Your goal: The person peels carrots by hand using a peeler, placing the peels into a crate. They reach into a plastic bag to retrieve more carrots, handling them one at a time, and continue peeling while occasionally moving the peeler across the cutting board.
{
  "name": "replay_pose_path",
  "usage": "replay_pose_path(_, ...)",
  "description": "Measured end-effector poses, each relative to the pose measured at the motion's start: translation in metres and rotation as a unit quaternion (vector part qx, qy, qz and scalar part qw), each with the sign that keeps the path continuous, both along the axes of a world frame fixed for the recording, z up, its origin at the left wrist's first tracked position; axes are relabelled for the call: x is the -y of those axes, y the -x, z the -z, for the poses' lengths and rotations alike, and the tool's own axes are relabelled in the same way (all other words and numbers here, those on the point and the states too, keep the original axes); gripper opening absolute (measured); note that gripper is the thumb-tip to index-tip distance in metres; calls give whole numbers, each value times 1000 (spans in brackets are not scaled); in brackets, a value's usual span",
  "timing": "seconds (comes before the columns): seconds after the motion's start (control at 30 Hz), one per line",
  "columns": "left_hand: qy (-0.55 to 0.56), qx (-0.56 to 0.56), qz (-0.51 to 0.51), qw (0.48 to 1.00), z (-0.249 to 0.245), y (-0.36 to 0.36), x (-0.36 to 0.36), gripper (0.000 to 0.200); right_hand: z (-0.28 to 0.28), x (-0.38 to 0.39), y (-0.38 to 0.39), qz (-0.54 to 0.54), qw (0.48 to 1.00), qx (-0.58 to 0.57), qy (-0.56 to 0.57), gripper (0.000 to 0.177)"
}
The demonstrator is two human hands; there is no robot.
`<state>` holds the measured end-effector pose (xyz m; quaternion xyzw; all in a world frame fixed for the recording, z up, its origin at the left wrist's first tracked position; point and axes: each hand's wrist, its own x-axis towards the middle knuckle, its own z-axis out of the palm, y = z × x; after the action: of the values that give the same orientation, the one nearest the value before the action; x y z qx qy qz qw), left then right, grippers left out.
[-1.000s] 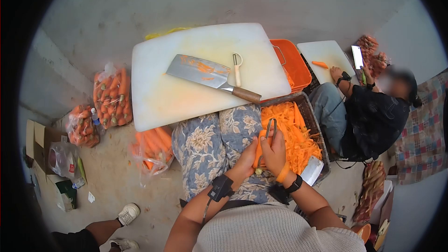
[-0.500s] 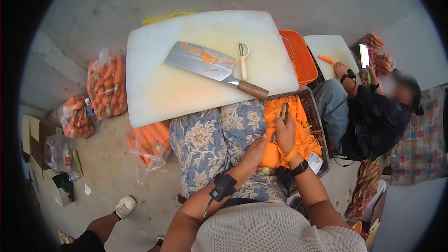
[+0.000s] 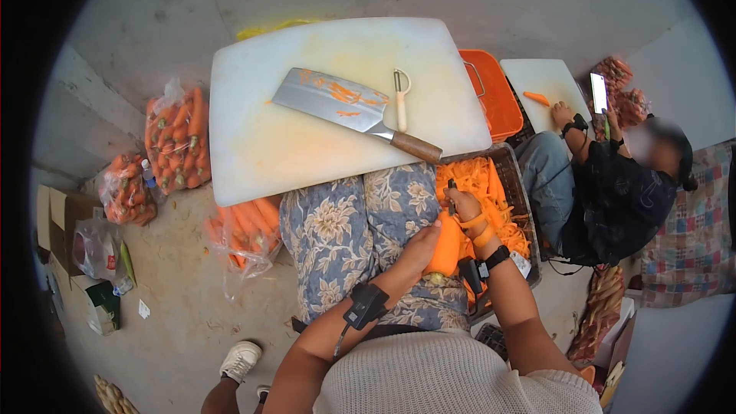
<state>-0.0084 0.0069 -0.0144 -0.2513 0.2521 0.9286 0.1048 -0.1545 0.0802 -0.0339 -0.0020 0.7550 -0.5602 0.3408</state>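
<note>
My left hand (image 3: 421, 248) is closed round a thick, partly peeled carrot (image 3: 445, 251) above my lap, its stem end towards me. Against the far end of the carrot is my right hand (image 3: 464, 205), wrapped round a dark-handled peeler (image 3: 451, 184); its blade is mostly hidden. Orange strips lie across the right wrist. Under the hands, carrot peelings (image 3: 504, 218) fill a dark crate (image 3: 524, 198). Ahead, a cleaver (image 3: 330, 98) with orange scraps on its blade and a pale peeler (image 3: 400, 100) rest on a large white cutting board (image 3: 253, 123).
Bagged carrots (image 3: 178, 138) stand at the left, with an open bag of carrots (image 3: 247, 231) below the board. An orange bin (image 3: 502, 100) is beyond the crate. On the right, a co-worker (image 3: 621, 192) holds a cleaver beside a smaller board (image 3: 537, 77). Another person's foot (image 3: 242, 359) is at lower left.
My right hand has shifted slightly and turned, tilting the peeler, and more of the carrot shows. At lower left, the other person's foot has moved right.
</note>
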Motion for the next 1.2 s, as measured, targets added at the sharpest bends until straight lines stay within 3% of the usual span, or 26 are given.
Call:
replay_pose_path(0.2, 56, -8, -15, 998, -2, 0, -2, 46, -5, -5, 1, 97, 992, 84, 17, 29)
replay_pose_path(0.3, 52, -46, 56, 996, -10, -10, 14, 49, -6, -26, 6, 166, 982, 83, 20, 27)
replay_pose_path(0.37, -86, -50, 91, 991, -10, -16, 22, 52, -6, -39, 11, 208, 973, 87, 39, 26)
replay_pose_path(0.43, -117, -43, 52, 991, -11, -15, 19, 53, -17, -47, -2, 202, 969, 56, 133, 23)
replay_pose_path(0.5, -141, -42, 17, 989, -12, -12, 18, 53, -28, -48, -13, 189, 972, 38, 132, 24)
replay_pose_path(0.7, -186, -63, -25, 980, 7, -12, 10, 51, -60, -18, -74, 199, 950, -150, 189, 24)
replay_pose_path(0.77, -130, -25, -67, 989, -4, -11, 2, 48, -71, -13, -91, 63, 944, -310, 98, 24)
replay_pose_path(0.8, -129, -25, -67, 989, -4, -10, -1, 48, -68, -12, -93, 64, 944, -309, 98, 24)
replay_pose_path(0.87, -77, -53, -60, 994, -3, -10, -4, 49, -57, -10, -92, -33, 879, -475, -26, 24)
replay_pose_path(0.9, -78, -52, -60, 994, -3, -9, -3, 49, -54, -9, -91, -33, 880, -474, -26, 24)
replay_pose_path(0.97, -13, -65, -54, 996, -1, -7, -4, 47, -49, -8, -86, 8, 929, -371, 7, 23)
replay_pose_path(1.2, 53, -37, -55, 996, 5, -4, -11, 45, -55, -7, -70, 38, 947, -319, -25, 24)
